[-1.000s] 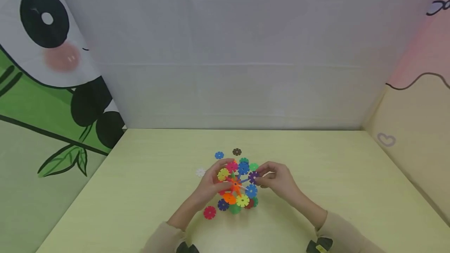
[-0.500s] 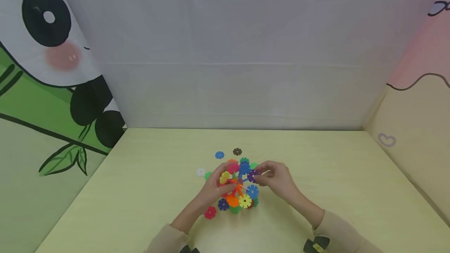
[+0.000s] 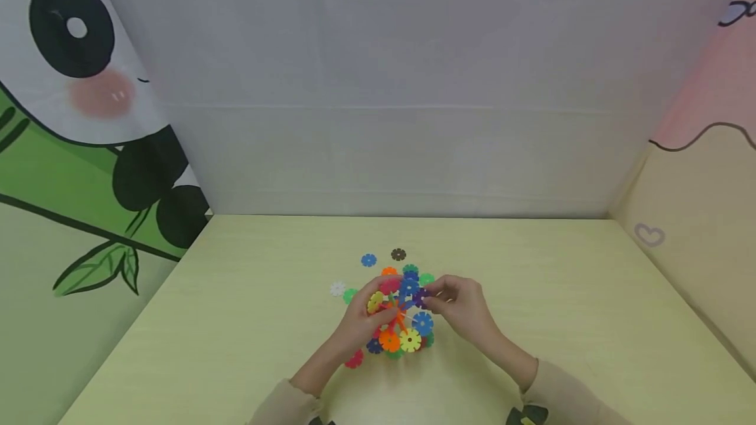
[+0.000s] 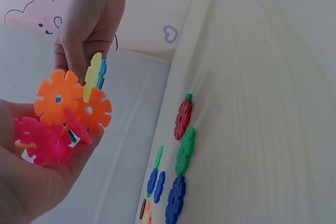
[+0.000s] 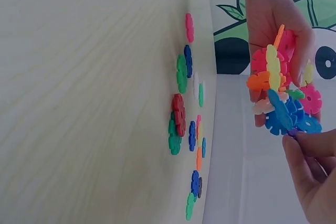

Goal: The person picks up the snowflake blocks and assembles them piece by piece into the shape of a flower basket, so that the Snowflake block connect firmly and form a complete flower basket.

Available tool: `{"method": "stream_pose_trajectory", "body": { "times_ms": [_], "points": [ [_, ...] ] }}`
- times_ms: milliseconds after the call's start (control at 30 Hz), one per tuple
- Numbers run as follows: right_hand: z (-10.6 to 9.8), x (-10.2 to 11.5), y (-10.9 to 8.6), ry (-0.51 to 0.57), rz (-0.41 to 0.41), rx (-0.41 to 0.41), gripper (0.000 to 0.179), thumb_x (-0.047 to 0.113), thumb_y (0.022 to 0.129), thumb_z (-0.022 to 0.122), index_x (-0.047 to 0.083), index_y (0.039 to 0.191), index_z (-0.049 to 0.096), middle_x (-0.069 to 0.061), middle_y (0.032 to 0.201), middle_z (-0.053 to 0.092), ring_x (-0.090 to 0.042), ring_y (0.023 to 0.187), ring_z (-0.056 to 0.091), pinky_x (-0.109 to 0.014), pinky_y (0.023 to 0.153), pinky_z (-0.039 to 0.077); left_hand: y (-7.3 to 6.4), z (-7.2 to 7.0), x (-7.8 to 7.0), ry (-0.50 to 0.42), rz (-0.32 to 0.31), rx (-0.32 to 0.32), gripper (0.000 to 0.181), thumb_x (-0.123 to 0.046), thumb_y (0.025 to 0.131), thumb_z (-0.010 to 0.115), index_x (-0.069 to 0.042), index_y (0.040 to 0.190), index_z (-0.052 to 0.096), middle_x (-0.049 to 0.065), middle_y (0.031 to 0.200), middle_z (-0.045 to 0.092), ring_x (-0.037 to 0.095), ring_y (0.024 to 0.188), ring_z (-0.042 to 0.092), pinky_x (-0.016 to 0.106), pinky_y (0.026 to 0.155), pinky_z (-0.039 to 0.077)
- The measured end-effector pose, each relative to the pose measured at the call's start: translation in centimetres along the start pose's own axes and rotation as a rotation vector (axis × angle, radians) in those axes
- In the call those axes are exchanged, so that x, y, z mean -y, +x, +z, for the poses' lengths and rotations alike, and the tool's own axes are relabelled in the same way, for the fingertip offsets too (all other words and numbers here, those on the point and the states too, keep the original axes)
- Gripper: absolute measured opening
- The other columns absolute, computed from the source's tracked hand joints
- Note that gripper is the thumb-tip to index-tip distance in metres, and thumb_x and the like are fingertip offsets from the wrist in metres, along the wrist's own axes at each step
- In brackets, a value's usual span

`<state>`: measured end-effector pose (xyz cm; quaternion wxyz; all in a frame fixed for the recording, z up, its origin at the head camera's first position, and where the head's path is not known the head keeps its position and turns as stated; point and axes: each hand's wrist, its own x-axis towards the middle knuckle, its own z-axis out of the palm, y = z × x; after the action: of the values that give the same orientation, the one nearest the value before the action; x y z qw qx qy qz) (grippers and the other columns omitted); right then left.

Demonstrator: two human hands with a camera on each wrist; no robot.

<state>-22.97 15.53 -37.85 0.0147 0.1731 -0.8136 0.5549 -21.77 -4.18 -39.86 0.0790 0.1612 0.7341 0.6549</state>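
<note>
A cluster of interlocked plastic snowflake discs (image 3: 397, 315) in orange, pink, yellow and blue is held just above the pale yellow table (image 3: 236, 320). My left hand (image 3: 360, 323) grips the cluster (image 4: 68, 111) from the left, fingers curled round its pink and orange discs. My right hand (image 3: 461, 307) pinches a purple disc (image 3: 420, 297) at the cluster's right side. In the right wrist view the right hand (image 5: 310, 171) has its fingertips at the blue discs of the cluster (image 5: 278, 87), with the left hand (image 5: 270, 14) behind it.
Loose discs lie on the table around and under the hands: blue (image 3: 369, 260), brown (image 3: 398, 254), white (image 3: 337, 288), green (image 3: 350, 295), red (image 3: 354, 359). Fabric walls close the table at the back (image 3: 401, 117) and on both sides.
The right hand has brought the purple disc a little left, closer into the cluster. The left hand with the cluster has shifted slightly down, now partly covering the red disc.
</note>
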Motion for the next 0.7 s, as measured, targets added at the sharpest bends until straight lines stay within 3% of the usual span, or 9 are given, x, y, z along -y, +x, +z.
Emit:
{"method": "stream_pose_trajectory", "body": {
  "times_ms": [167,367,500,600,633,700],
  "points": [
    [0.3,-0.3,0.0,-0.001,0.022,-0.009,0.01,-0.004,0.075,0.068,-0.003,0.085,0.066,-0.013,0.077,0.068,-0.018,0.061,0.065,-0.021,0.057,0.053,-0.3,0.1,-1.1,-0.022,-0.021,0.005,0.044,0.004,0.088,0.051,-0.008,0.13,0.046,0.014,0.127,0.043,0.017,0.068,0.051,0.02,0.064,0.048],
    [0.7,0.6,-0.2,0.051,0.055,-0.031,0.009,-0.007,0.075,0.067,-0.006,0.083,0.065,-0.017,0.077,0.067,-0.027,0.065,0.066,-0.023,0.059,0.054,-0.2,0.0,-0.9,-0.063,-0.042,0.003,0.044,0.003,0.089,0.051,-0.006,0.132,0.044,0.015,0.125,0.043,0.016,0.064,0.05,0.02,0.061,0.048],
    [0.4,0.5,-0.1,0.082,0.064,0.013,0.011,-0.007,0.076,0.065,-0.008,0.087,0.062,-0.019,0.082,0.066,-0.029,0.069,0.066,-0.025,0.061,0.054,0.0,-0.1,-0.4,0.006,-0.008,0.025,0.045,-0.003,0.09,0.052,-0.015,0.132,0.044,0.009,0.133,0.042,0.023,0.094,0.053,0.031,0.079,0.05],
    [0.1,-0.6,0.3,0.091,0.083,0.022,0.014,-0.004,0.077,0.066,-0.006,0.09,0.062,-0.017,0.085,0.066,-0.024,0.07,0.067,-0.025,0.062,0.054,0.2,-0.4,0.1,0.027,-0.011,0.061,0.048,-0.013,0.09,0.054,-0.022,0.135,0.04,0.007,0.14,0.035,0.031,0.12,0.04,0.043,0.091,0.045],
    [0.0,-0.8,0.4,0.081,0.087,0.012,0.014,-0.004,0.077,0.066,-0.005,0.091,0.062,-0.016,0.085,0.066,-0.023,0.07,0.066,-0.025,0.062,0.054,0.3,-0.6,0.2,0.034,-0.021,0.065,0.049,-0.017,0.09,0.055,-0.022,0.136,0.039,0.008,0.141,0.033,0.031,0.124,0.036,0.045,0.094,0.041],
    [-0.2,-0.9,0.5,0.065,0.093,-0.02,0.014,-0.004,0.077,0.066,-0.003,0.091,0.063,-0.014,0.084,0.065,-0.022,0.07,0.066,-0.024,0.061,0.054,0.3,-0.8,0.4,0.019,-0.057,0.065,0.052,-0.023,0.089,0.057,-0.024,0.137,0.036,0.01,0.142,0.031,0.033,0.121,0.04,0.044,0.091,0.044]
  ]
}}
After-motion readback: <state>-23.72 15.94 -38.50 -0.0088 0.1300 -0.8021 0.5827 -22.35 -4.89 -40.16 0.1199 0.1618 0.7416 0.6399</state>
